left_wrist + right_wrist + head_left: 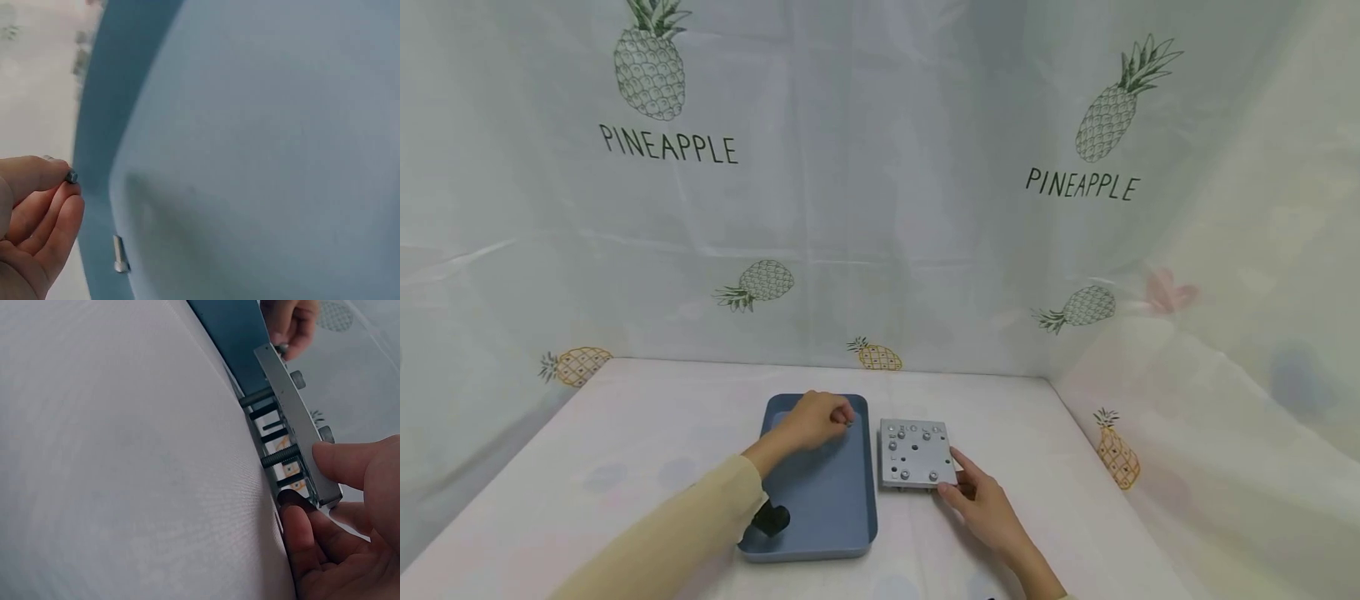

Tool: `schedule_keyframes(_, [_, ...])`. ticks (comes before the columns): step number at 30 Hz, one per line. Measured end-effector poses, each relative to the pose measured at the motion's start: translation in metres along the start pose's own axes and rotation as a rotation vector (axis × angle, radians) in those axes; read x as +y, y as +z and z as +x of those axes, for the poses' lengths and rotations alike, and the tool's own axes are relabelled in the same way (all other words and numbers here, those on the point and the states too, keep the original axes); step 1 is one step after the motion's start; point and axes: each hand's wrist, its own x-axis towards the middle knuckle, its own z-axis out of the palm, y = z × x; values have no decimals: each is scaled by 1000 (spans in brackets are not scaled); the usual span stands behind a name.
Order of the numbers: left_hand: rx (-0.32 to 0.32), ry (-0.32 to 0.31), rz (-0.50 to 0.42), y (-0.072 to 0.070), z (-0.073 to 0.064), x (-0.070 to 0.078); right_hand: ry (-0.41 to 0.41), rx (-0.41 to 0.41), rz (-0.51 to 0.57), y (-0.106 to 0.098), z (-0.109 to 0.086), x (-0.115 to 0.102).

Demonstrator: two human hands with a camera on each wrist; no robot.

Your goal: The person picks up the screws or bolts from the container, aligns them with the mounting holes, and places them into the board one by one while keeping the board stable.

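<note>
Over the far right part of the blue tray (820,508), my left hand (816,421) pinches a small metal screw (72,177) between thumb and fingertips. Another screw (120,254) lies inside the tray along its wall. To the right of the tray is a silver metal plate (925,454) with several screw heads and holes on top. My right hand (985,508) grips the plate's near right corner, thumb on its near edge. In the right wrist view, threaded screw shanks (281,456) stick out under the plate, and fingers reach beneath it.
The tray and plate are on a table covered with a pale cloth (647,433). A curtain (880,208) printed with pineapples hangs behind and at the sides. A black strap device (771,518) sits at the left wrist, above the tray's near left corner.
</note>
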Motion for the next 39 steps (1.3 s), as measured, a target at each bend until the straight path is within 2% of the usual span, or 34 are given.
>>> schedule_keyframes(5, [15, -13, -100, 0, -7, 13, -3, -5, -8, -1, -1, 1])
schedule_keyframes(13, [4, -35, -212, 10, -16, 25, -2, -3, -13, 0, -1, 0])
schedule_keyframes(22, [31, -40, -249, 18, -24, 39, -12, -2, 3, 0, -1, 0])
schedule_keyframes(29, [44, -69, -304, 27, -28, 45, -9, -8, 11, -2, -2, -2])
schedule_keyframes(39, [72, -51, -370, 35, -29, 56, 4, -5, 10, -1, -1, -1])
